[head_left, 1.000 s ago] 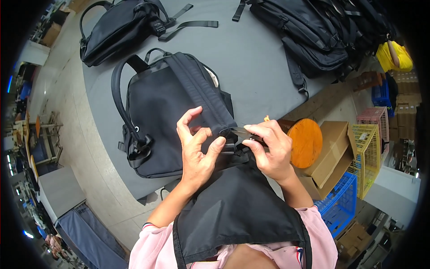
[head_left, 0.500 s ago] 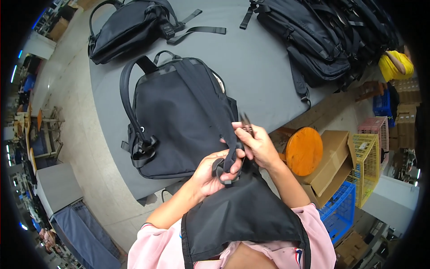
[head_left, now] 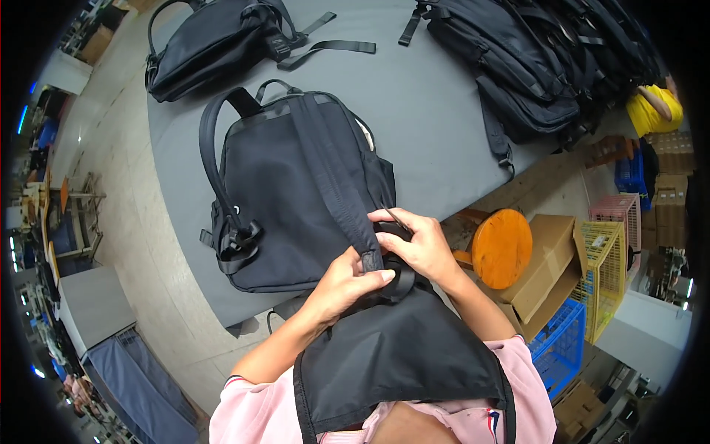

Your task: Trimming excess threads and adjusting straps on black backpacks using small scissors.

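A black backpack lies with its strap side up on the grey table, its bottom edge nearest me. Its right shoulder strap runs down towards me, and my left hand pinches the strap's lower end between thumb and fingers. Close beside it, my right hand is closed around small dark thread snips, whose thin tip sticks out past the fingers. This hand's fingertips also touch the strap's edge. Black webbing hangs in a loop under both hands. The backpack's left strap curves out loose.
Another black backpack lies at the table's far left. Several more are piled at the far right. Right of the grey table stand a round wooden stool, an open carton and plastic crates. A person in yellow is beyond.
My left hand has shifted from the webbing and buckle up to the strap's end. My right hand has turned, tilting the snips from upright to slanted. The webbing now hangs lower.
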The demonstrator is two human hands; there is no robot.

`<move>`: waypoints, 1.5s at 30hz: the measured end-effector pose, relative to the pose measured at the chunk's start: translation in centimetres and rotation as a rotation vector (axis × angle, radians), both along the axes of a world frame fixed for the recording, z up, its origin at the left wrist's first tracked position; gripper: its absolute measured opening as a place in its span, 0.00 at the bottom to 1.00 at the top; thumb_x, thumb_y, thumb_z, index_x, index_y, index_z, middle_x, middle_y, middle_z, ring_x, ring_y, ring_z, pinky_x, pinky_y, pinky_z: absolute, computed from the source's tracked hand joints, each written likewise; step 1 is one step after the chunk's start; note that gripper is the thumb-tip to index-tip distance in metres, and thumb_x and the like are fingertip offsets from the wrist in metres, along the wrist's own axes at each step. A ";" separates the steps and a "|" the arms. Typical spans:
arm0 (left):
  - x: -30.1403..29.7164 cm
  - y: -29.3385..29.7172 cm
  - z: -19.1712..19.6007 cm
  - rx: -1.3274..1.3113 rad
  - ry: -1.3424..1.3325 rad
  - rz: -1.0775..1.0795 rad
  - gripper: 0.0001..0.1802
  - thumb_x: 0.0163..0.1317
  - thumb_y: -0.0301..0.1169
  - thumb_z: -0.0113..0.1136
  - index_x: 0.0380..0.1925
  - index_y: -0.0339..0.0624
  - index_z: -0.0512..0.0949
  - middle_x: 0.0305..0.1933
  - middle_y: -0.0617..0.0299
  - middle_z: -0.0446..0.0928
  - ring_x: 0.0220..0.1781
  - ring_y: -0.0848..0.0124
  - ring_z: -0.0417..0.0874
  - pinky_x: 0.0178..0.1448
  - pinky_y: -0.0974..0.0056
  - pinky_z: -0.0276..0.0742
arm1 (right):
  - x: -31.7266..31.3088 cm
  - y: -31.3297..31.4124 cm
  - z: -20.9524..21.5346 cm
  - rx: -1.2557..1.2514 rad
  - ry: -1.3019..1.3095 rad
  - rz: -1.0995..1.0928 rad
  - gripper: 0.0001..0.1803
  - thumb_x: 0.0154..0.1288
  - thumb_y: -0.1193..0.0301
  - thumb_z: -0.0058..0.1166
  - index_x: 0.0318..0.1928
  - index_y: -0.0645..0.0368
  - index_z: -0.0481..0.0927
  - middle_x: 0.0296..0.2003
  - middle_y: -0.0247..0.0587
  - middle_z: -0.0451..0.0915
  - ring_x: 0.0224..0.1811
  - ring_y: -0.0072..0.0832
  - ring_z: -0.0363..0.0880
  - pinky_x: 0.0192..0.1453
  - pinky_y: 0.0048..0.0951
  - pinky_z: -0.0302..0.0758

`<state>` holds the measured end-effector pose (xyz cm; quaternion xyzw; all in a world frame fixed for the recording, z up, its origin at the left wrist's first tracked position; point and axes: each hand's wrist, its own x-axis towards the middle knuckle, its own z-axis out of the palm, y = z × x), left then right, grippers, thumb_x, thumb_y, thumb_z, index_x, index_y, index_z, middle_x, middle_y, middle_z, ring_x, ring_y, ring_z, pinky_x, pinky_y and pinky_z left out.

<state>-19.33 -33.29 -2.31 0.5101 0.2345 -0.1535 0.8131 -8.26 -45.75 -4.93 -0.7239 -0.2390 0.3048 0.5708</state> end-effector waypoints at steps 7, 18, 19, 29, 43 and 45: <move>1.2 1.9 -0.1 0.146 -0.119 -0.450 0.23 0.55 0.29 0.46 0.52 0.34 0.71 0.33 0.62 0.75 0.37 0.73 0.74 0.47 0.68 0.70 | 1.8 0.5 0.5 0.117 -0.135 -0.148 0.09 0.66 0.72 0.50 0.33 0.67 0.78 0.21 0.28 0.69 0.19 0.12 0.64 0.27 0.16 0.65; 2.2 1.4 0.4 1.426 -0.860 0.273 0.18 0.50 0.40 0.66 0.29 0.33 0.77 0.56 0.43 0.67 0.59 0.50 0.68 0.61 0.49 0.61 | 2.0 2.4 2.4 0.377 0.606 -0.059 0.09 0.64 0.68 0.56 0.42 0.58 0.76 0.23 0.21 0.68 0.16 0.08 0.57 0.18 0.13 0.53; 2.9 1.4 0.6 1.427 -0.960 0.334 0.18 0.50 0.40 0.65 0.27 0.34 0.76 0.56 0.45 0.68 0.60 0.51 0.68 0.63 0.48 0.57 | 1.8 2.2 2.3 0.346 0.624 -0.065 0.08 0.65 0.68 0.54 0.41 0.57 0.76 0.25 0.23 0.70 0.18 0.07 0.60 0.20 0.12 0.56; 3.2 3.3 -1.7 0.511 -0.563 0.153 0.23 0.59 0.46 0.60 0.39 0.34 0.75 0.47 0.56 0.70 0.52 0.63 0.66 0.59 0.61 0.59 | 1.0 -1.2 2.2 0.178 -0.409 -0.240 0.16 0.54 0.76 0.61 0.44 0.59 0.74 0.31 0.37 0.76 0.25 0.23 0.74 0.31 0.23 0.72; 3.4 3.4 -1.8 0.651 -0.559 0.041 0.26 0.55 0.49 0.62 0.40 0.37 0.75 0.47 0.58 0.69 0.52 0.63 0.65 0.59 0.60 0.58 | 3.0 -1.1 3.6 0.032 -0.984 0.002 0.13 0.47 0.75 0.63 0.37 0.57 0.79 0.25 0.35 0.74 0.22 0.33 0.74 0.27 0.29 0.69; 3.4 3.5 -1.7 0.636 -0.554 0.052 0.26 0.54 0.49 0.63 0.39 0.37 0.75 0.47 0.58 0.69 0.52 0.63 0.65 0.59 0.60 0.57 | 2.8 -1.6 3.2 0.056 -0.924 -0.062 0.13 0.46 0.76 0.63 0.37 0.56 0.80 0.25 0.35 0.75 0.22 0.32 0.74 0.27 0.29 0.70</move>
